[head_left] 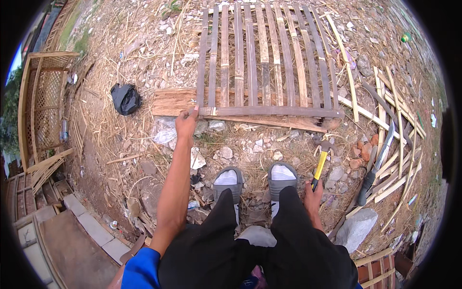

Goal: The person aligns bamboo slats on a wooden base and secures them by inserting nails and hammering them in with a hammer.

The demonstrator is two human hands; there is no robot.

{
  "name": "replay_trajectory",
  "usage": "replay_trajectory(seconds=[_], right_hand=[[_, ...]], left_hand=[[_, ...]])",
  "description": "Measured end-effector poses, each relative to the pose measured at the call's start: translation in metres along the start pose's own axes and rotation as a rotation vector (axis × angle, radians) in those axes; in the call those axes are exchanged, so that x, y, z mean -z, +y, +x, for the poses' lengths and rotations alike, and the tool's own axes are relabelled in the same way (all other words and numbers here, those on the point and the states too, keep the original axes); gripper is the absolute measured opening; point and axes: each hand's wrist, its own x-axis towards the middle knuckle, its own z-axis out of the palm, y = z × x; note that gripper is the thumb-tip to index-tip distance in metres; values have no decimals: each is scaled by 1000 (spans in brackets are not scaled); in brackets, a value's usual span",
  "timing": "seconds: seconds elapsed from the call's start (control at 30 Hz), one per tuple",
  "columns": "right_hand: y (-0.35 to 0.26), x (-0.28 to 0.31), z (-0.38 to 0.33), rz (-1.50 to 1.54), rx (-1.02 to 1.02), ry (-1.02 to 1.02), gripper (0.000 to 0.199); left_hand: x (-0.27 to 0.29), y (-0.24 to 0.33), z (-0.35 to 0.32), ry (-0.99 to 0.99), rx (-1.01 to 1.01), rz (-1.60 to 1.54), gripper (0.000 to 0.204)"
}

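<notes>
A panel of narrow bamboo slats (264, 55) lies on the ground ahead of me, its near crosspiece (269, 111) resting over a rough wooden plank (173, 100). At the panel's near left corner, my left hand (186, 124) has its fingers closed on the crosspiece's end; a tiny pale spot by the fingertips is too small to name. Low on the right, beside my right knee, my right hand (313, 197) grips a claw hammer (321, 163) by the dark end of its yellow handle. The hammer's head points away from me, short of the panel's right corner.
Bamboo strips (397, 159) lie heaped at the right, with a large knife (378, 166) among them. A grey rock (356, 229) sits near my right leg. At the left are a black plastic bag (126, 99) and a lattice frame (48, 108). Stones and straw litter the ground.
</notes>
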Motion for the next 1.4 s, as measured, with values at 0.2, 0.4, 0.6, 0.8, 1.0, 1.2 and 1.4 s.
replay_trajectory(seconds=[0.2,0.4,0.6,0.8,1.0,1.2,1.4], right_hand=[[-2,1,-6,99,-1,-42,12],[-7,3,-6,99,-10,-50,14],[-5,0,-5,84,-13,-44,14],[-9,-3,-9,46,9,-68,14],[9,4,-3,-242,181,14,20],[-8,7,-9,-615,414,142,36],[-46,5,4,-611,681,139,34]], left_hand=[[24,25,6,-236,392,-87,32],[23,40,-17,-348,422,-271,33],[7,34,-46,-458,443,-409,40],[1,29,-59,-460,405,-482,48],[-3,36,-71,-413,310,-660,35],[4,77,-90,-432,222,-714,32],[6,88,-105,-411,255,-721,32]])
